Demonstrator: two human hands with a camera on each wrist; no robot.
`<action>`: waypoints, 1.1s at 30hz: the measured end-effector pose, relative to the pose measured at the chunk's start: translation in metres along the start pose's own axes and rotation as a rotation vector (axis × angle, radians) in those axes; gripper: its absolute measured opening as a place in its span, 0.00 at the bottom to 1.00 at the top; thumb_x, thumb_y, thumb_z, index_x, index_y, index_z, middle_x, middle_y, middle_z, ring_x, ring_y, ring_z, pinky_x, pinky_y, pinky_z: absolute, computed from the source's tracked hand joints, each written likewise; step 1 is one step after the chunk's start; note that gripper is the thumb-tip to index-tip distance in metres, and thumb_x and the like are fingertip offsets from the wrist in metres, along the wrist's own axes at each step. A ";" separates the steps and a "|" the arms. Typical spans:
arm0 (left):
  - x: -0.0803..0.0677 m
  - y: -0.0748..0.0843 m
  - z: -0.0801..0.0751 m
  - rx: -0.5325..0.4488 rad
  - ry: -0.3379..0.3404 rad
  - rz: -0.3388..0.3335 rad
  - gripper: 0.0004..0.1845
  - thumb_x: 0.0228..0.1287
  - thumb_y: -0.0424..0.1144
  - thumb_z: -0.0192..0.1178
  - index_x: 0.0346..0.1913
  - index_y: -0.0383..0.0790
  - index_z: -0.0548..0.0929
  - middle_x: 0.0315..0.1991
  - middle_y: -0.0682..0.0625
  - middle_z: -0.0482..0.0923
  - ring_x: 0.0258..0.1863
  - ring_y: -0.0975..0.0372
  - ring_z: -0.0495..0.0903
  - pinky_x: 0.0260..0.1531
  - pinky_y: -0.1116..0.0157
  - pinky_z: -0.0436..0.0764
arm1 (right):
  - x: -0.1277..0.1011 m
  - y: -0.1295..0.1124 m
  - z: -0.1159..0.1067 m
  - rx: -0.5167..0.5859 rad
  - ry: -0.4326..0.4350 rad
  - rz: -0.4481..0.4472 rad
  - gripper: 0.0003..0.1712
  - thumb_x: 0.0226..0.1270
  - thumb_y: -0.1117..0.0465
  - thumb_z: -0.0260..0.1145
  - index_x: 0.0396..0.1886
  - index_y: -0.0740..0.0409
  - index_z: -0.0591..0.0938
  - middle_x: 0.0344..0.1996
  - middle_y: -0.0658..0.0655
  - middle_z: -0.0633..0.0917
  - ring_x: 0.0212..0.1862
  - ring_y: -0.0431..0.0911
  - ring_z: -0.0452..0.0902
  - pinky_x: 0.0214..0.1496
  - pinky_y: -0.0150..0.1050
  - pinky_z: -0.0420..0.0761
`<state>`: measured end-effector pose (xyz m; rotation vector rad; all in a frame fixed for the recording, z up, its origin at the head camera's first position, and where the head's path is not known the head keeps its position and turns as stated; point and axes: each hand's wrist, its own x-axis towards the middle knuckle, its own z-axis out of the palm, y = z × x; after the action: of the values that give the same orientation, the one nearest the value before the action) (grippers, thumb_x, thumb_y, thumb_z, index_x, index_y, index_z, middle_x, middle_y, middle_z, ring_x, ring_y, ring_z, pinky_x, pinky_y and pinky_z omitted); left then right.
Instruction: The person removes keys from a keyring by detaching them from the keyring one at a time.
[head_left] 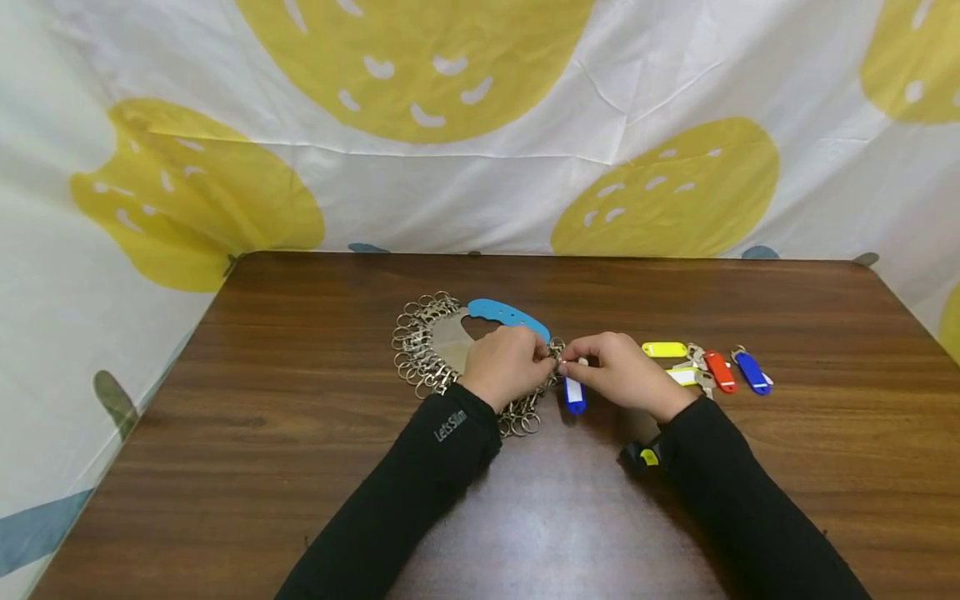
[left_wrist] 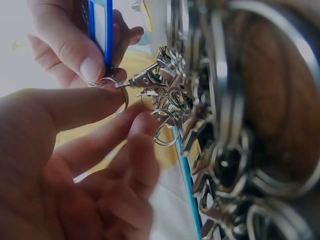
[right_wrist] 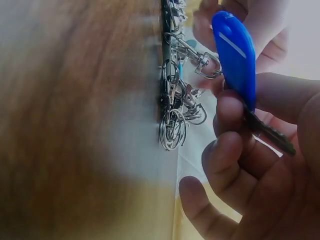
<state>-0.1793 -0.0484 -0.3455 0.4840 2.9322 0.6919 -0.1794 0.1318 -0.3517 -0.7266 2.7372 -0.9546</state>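
A large key ring holder with a flat metal plate (head_left: 448, 340), a blue handle (head_left: 510, 314) and many swivel clasps with split rings (head_left: 414, 346) around its edge lies on the table. At its right side my left hand (head_left: 504, 364) pinches one split ring (left_wrist: 125, 100), which hangs from a swivel clasp (left_wrist: 142, 77). My right hand (head_left: 628, 371) meets it there, pinching a blue key tag (right_wrist: 237, 57) near its ring end. A key (right_wrist: 270, 131) on that tag lies along the right fingers. Fingertips partly hide where the rings meet.
To the right of my hands lie yellow key tags (head_left: 664, 350), a red tag (head_left: 721, 372) and another blue tag (head_left: 752, 372), with keys among them. The brown wooden table (head_left: 300, 467) reaches back to a white curtain (head_left: 450, 200) with yellow shapes.
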 end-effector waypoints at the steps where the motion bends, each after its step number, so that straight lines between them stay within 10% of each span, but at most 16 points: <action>1: 0.000 0.000 0.000 -0.007 0.014 0.011 0.08 0.62 0.46 0.60 0.26 0.52 0.83 0.19 0.60 0.75 0.20 0.66 0.74 0.18 0.68 0.67 | 0.000 0.000 0.000 0.003 0.007 0.004 0.07 0.66 0.59 0.62 0.35 0.54 0.85 0.24 0.49 0.80 0.22 0.40 0.65 0.26 0.32 0.66; 16: 0.001 0.002 -0.002 -0.033 0.082 -0.020 0.06 0.63 0.47 0.61 0.36 0.53 0.86 0.29 0.58 0.85 0.25 0.65 0.80 0.18 0.68 0.69 | 0.000 -0.002 0.001 0.080 0.180 0.022 0.05 0.66 0.57 0.64 0.36 0.52 0.83 0.19 0.50 0.74 0.21 0.41 0.64 0.25 0.32 0.65; 33: 0.000 0.002 -0.002 -0.070 0.072 -0.003 0.03 0.62 0.45 0.62 0.34 0.53 0.79 0.31 0.58 0.85 0.28 0.64 0.81 0.21 0.67 0.70 | 0.001 -0.001 0.000 0.033 0.125 0.044 0.08 0.68 0.59 0.61 0.39 0.55 0.85 0.27 0.52 0.84 0.24 0.42 0.68 0.28 0.33 0.68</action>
<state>-0.1794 -0.0473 -0.3429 0.4578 2.9620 0.8255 -0.1795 0.1307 -0.3516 -0.6185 2.8234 -1.0664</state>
